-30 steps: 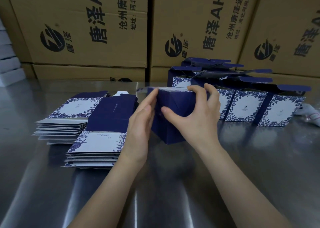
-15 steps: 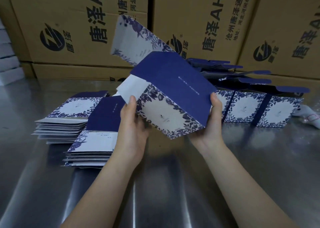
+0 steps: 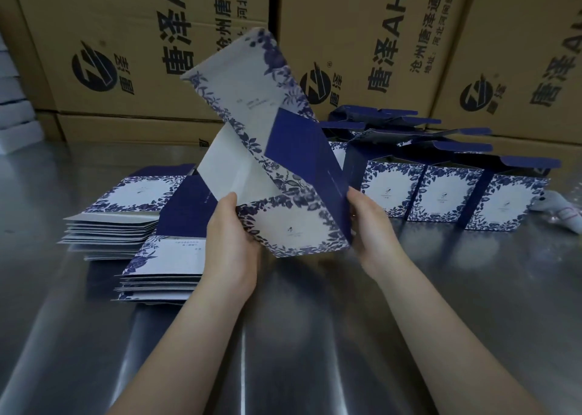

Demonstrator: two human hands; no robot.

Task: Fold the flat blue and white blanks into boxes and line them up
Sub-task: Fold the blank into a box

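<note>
- The left hand [image 3: 231, 241] and right hand [image 3: 370, 225] are each gripping a lower side of the half-opened box [image 3: 296, 228], holding it tilted above the metal table [image 3: 315, 336] at centre frame.
- Flat blanks [image 3: 126, 222] are lying stacked at centre left.
- Folded boxes [image 3: 441, 194] are standing in a row at centre right, top flaps raised.

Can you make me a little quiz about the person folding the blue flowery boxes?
1. True or false: the left hand and the right hand both hold the half-folded box.
2. Where do the stacks of flat blanks lie on the table? A: beside the left hand. B: beside the right hand. C: on the floor.
3. Fill in: behind the row of finished boxes stand brown cardboard ___.
Key: 1 true; 2 A; 3 cartons.
</note>
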